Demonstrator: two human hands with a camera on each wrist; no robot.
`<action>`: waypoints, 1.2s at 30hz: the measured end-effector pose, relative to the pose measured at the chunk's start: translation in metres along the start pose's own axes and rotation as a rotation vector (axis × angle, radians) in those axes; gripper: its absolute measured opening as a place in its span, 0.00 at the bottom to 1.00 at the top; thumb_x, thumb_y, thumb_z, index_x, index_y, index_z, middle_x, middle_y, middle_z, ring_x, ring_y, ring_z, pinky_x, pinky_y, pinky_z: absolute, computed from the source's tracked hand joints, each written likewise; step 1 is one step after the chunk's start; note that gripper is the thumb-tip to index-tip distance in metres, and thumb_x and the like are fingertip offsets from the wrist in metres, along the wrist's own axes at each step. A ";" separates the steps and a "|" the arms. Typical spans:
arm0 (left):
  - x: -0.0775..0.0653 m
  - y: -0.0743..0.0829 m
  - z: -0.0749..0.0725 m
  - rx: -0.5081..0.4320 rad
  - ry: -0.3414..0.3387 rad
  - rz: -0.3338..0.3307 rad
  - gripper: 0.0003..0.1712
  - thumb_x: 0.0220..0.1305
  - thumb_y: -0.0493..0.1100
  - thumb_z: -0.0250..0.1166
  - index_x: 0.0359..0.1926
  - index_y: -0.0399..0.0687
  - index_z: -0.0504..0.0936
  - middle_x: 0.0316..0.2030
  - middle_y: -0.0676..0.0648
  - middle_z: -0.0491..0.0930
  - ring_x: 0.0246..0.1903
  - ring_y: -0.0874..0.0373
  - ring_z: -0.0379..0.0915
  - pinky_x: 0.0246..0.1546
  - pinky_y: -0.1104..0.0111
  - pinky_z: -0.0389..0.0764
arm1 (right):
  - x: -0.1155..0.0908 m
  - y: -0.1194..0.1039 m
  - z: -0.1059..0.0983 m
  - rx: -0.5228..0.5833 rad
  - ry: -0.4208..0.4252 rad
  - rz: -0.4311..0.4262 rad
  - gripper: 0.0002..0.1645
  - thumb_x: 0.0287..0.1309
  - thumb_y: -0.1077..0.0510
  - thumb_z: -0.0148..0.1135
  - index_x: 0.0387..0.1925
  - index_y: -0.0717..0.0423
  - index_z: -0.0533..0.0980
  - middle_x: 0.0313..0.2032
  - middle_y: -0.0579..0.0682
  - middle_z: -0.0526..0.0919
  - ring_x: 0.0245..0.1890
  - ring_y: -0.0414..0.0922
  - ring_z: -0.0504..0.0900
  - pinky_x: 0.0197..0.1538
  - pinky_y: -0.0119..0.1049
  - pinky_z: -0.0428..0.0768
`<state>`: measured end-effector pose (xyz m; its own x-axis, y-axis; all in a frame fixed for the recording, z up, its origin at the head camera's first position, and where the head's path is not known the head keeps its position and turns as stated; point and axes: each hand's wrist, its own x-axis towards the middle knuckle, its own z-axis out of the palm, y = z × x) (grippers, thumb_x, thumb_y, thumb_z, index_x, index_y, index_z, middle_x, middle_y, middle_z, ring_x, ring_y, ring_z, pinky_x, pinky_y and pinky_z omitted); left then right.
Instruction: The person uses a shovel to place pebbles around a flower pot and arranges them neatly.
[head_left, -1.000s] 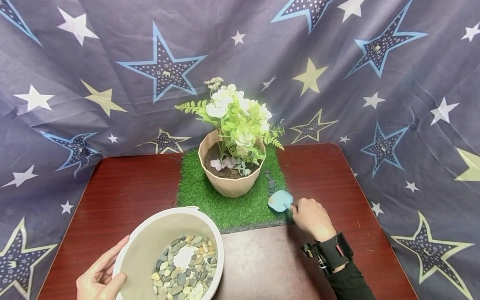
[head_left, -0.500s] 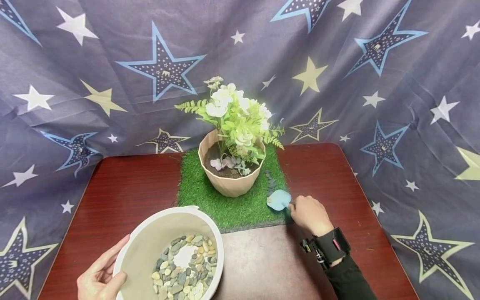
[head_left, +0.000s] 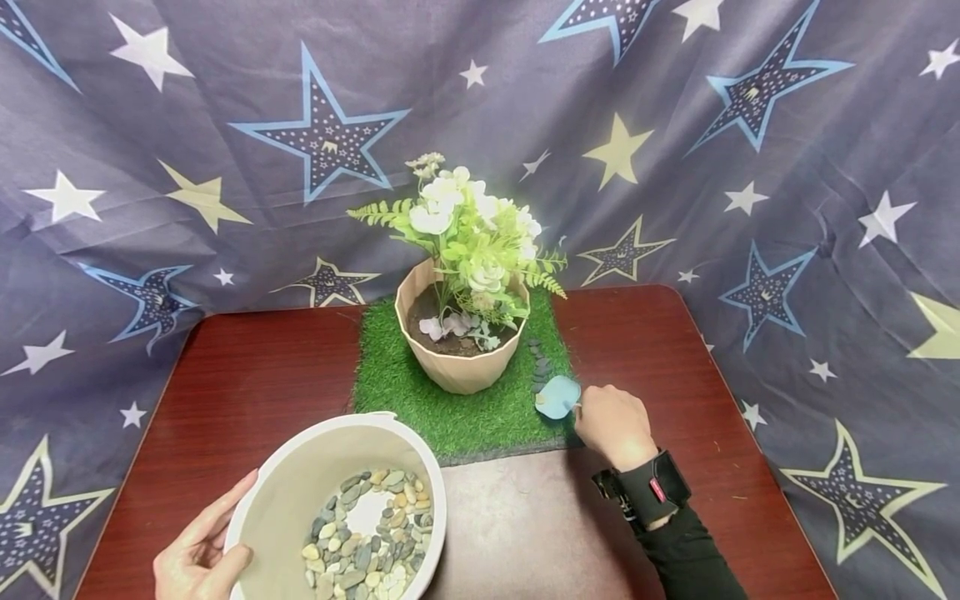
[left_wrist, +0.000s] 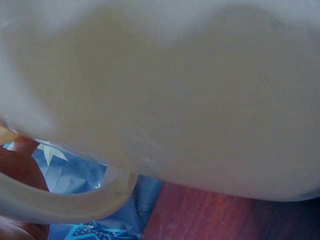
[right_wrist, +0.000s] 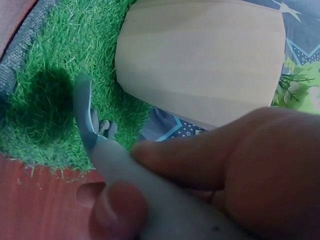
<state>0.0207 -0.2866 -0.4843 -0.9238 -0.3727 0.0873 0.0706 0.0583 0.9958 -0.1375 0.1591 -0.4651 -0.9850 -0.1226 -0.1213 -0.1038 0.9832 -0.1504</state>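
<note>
In the head view my left hand [head_left: 201, 546] grips the rim of a beige bucket [head_left: 279, 483], which tilts toward me. Grey, tan and white pebbles [head_left: 363, 558] cover much of its bottom. The left wrist view shows the bucket's outer wall [left_wrist: 210, 110] and a curved handle [left_wrist: 95, 202] with fingers beside it. My right hand [head_left: 617, 425] holds a small trowel with a light blue blade [head_left: 558, 397] above the grass mat's right front corner. A small tan piece shows at the blade's left edge. Close up, thumb and fingers wrap its pale handle [right_wrist: 150, 190].
A beige pot [head_left: 463, 371] with soil and a white-flowered plant [head_left: 480, 233] stands on a green grass mat [head_left: 405, 417]. Several dark flat stones [head_left: 540, 367] line the mat right of the pot. The red-brown table [head_left: 277, 367] meets a star-printed cloth [head_left: 495, 117] behind.
My right hand has shifted slightly left and away from me, its wrist turning a little, and the trowel blade tilts with it. The left hand and bucket stay nearly still.
</note>
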 end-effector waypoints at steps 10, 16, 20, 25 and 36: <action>-0.001 0.000 0.000 0.004 0.009 -0.005 0.42 0.41 0.09 0.44 0.64 0.16 0.71 0.45 0.58 0.90 0.37 0.67 0.89 0.26 0.69 0.86 | -0.003 -0.007 0.004 -0.026 0.148 0.005 0.23 0.62 0.55 0.68 0.12 0.55 0.75 0.16 0.58 0.79 0.17 0.57 0.79 0.20 0.52 0.78; -0.001 0.000 0.000 0.028 0.013 -0.022 0.42 0.42 0.10 0.45 0.65 0.17 0.71 0.45 0.60 0.90 0.36 0.67 0.89 0.25 0.69 0.86 | -0.004 -0.008 0.006 -0.023 0.156 0.013 0.18 0.59 0.57 0.68 0.16 0.58 0.78 0.19 0.60 0.82 0.19 0.58 0.81 0.20 0.54 0.79; -0.001 -0.001 -0.001 0.026 0.006 -0.012 0.42 0.42 0.09 0.45 0.65 0.17 0.71 0.45 0.60 0.90 0.37 0.67 0.89 0.25 0.69 0.86 | -0.003 -0.008 0.006 -0.011 0.139 0.020 0.18 0.59 0.57 0.67 0.15 0.58 0.77 0.19 0.60 0.82 0.19 0.59 0.81 0.21 0.54 0.79; -0.001 0.000 0.000 0.022 0.005 -0.013 0.42 0.42 0.09 0.45 0.65 0.17 0.71 0.46 0.59 0.90 0.38 0.67 0.88 0.26 0.69 0.86 | -0.004 -0.009 0.004 -0.002 0.143 0.022 0.20 0.59 0.57 0.67 0.14 0.57 0.76 0.18 0.59 0.81 0.19 0.58 0.81 0.21 0.53 0.79; 0.000 0.004 0.001 0.077 0.051 -0.080 0.43 0.42 0.10 0.46 0.65 0.20 0.72 0.44 0.61 0.89 0.38 0.67 0.88 0.26 0.69 0.86 | -0.004 -0.008 0.005 -0.001 0.169 0.037 0.20 0.60 0.54 0.70 0.16 0.58 0.78 0.20 0.61 0.82 0.19 0.59 0.81 0.21 0.54 0.80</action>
<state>0.0204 -0.2851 -0.4808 -0.9050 -0.4254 0.0105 -0.0340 0.0968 0.9947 -0.1318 0.1507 -0.4685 -0.9973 -0.0619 0.0395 -0.0671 0.9867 -0.1482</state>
